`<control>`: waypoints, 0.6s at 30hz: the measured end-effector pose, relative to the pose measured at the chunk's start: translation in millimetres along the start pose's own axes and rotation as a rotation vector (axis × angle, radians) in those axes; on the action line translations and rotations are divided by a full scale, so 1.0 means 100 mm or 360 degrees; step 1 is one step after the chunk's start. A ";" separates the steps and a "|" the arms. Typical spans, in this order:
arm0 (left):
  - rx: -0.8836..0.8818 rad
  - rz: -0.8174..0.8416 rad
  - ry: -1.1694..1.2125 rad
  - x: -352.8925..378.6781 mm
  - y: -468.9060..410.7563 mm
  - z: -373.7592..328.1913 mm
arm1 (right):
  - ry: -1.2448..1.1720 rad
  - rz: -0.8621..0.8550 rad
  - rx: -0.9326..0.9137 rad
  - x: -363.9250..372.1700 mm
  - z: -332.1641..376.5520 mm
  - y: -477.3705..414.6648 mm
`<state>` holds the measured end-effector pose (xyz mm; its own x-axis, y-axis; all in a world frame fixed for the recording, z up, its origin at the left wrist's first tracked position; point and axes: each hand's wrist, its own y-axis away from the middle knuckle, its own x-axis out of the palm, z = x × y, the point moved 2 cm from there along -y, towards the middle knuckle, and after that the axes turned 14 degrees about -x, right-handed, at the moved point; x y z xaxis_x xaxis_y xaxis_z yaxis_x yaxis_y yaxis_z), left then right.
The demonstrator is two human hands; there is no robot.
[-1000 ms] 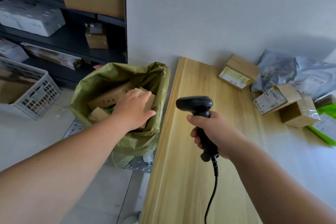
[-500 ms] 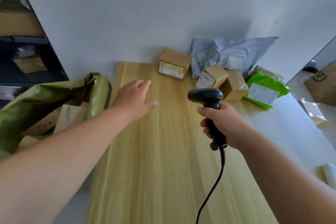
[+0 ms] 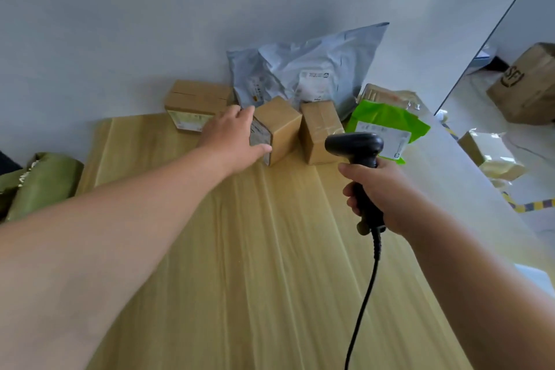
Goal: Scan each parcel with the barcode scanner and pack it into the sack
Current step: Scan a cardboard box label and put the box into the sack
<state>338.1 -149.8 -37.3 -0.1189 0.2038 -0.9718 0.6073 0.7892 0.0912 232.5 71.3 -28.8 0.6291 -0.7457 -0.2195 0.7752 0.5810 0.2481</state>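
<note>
My left hand [image 3: 231,135] reaches across the wooden table [image 3: 240,264] and touches the labelled side of a small cardboard box [image 3: 283,126], with its fingers stretched over the top edge and the thumb low at the front. My right hand [image 3: 386,192] grips the handle of the black barcode scanner [image 3: 354,144], whose head points toward the parcels and whose cable hangs down. Only the rim of the green sack [image 3: 39,183] shows, at the left edge below the table.
More parcels lie against the wall: a second taped box [image 3: 319,129], a flat box [image 3: 196,100], grey mailer bags [image 3: 306,69] and a green mailer [image 3: 386,122]. A large cardboard box [image 3: 528,84] and other packages sit on the floor at right.
My left hand left the sack, crossed the table and reached the small labelled box. My view swung right toward the parcels. The right hand kept hold of the scanner.
</note>
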 end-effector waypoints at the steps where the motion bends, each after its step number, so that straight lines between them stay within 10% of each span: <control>1: -0.0019 0.0009 -0.0008 0.04 -0.12 -0.09 | -0.0018 0.0004 0.0007 -0.04 -0.04 -0.09; 14: -0.0285 0.0095 -0.0223 0.62 -0.93 -0.45 | -0.0113 0.0091 0.0141 -0.06 -0.51 -0.55; 18: -0.0742 0.0243 0.0625 0.55 -0.73 -0.10 | -0.0165 0.0076 0.0100 0.04 -0.45 -0.50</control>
<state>278.9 -190.4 -95.1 -0.3910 0.4620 -0.7961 0.2444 0.8860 0.3941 198.5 54.0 -84.1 0.6532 -0.7494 -0.1081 0.7374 0.5973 0.3153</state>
